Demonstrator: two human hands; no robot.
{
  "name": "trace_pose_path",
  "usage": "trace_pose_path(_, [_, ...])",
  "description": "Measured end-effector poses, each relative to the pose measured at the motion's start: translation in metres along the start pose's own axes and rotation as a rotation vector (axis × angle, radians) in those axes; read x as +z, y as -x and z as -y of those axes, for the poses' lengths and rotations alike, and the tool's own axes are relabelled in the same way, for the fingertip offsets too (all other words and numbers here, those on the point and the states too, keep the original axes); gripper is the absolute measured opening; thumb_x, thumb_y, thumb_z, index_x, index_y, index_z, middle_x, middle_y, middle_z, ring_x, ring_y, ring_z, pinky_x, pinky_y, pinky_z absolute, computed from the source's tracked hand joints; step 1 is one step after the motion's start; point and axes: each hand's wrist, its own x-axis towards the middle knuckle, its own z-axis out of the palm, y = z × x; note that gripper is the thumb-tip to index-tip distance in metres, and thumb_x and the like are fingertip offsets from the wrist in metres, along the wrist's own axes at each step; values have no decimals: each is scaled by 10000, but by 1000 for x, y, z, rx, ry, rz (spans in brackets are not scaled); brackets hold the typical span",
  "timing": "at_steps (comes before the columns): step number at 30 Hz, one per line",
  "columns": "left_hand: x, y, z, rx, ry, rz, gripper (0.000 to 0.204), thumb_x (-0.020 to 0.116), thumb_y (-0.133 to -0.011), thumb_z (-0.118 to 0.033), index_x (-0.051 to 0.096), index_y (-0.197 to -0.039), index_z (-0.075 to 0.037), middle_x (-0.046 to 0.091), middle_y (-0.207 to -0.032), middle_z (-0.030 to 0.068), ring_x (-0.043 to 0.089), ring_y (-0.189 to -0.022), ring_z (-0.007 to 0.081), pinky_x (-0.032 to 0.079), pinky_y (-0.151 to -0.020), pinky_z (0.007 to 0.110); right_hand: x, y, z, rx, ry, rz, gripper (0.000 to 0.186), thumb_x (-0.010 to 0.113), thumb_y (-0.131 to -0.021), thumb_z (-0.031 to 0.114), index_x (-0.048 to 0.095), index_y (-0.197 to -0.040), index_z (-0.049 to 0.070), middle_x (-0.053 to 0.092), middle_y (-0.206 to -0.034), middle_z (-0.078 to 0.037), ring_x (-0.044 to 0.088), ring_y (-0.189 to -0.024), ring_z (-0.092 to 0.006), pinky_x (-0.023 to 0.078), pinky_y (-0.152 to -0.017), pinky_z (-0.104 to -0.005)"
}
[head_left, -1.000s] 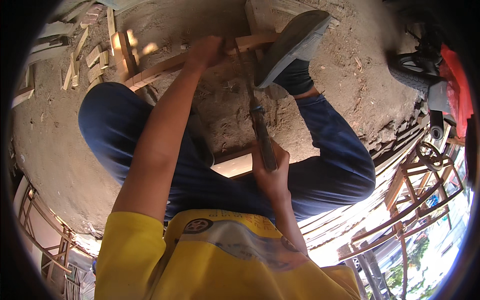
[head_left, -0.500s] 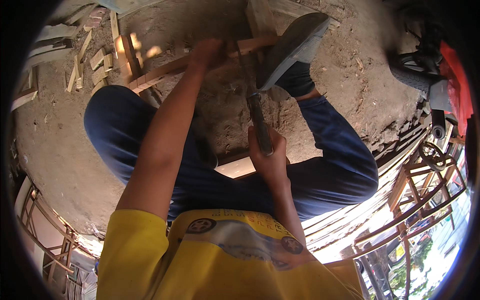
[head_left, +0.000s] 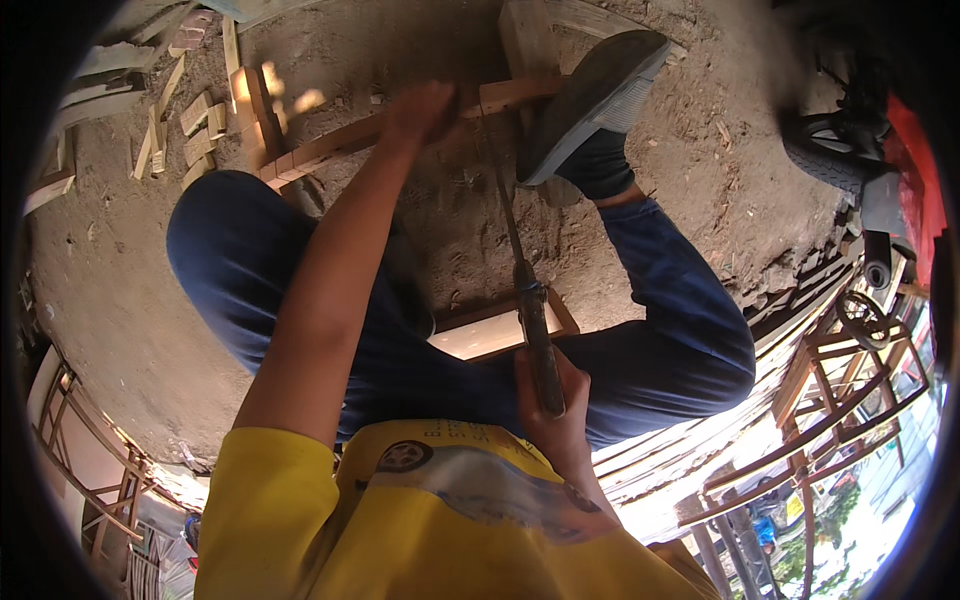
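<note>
My right hand (head_left: 555, 400) is closed round the dark straight handle of a handsaw (head_left: 541, 350), low near my thigh. Its narrow blade runs forward and lies across a long reddish-brown wooden strip (head_left: 340, 140). Just left of the blade, my left hand (head_left: 425, 112) grips the strip; its fingers are partly blurred. At the right, my shoe (head_left: 595, 100) is against the strip's end and hides part of it. A thick wooden block (head_left: 527, 40) lies under the strip near the blade.
Wood offcuts (head_left: 200, 130) are scattered on the dirt ground at the far left. A framed pale board (head_left: 480, 335) lies between my legs. A motorcycle wheel (head_left: 825, 150) and a red sheet (head_left: 915, 170) are at the right. Wooden frames (head_left: 850, 390) stand behind at lower right.
My right hand has pulled the saw back toward my body, so more of the blade shows. My left hand and the strip stay nearly in place.
</note>
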Motion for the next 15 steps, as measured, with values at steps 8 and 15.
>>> trace_pose_path(8, [-8,0,3,-12,49,115,205,605,-806,-186,664,-941,-43,671,-915,203,657,-893,363,537,-765,462,21,-52,-3,64,-74,24,145,596,-897,44,554,-769,-12,447,-555,8,377,-532,-42,351,-474,-262])
trace_pose_path(15, [-20,-3,-11,-49,125,150,205,605,-787,-156,661,-945,-37,674,-924,203,657,-894,362,540,-760,459,14,-36,-8,35,-16,29,111,602,-892,62,583,-822,-22,500,-571,-10,434,-570,-41,387,-510,-262])
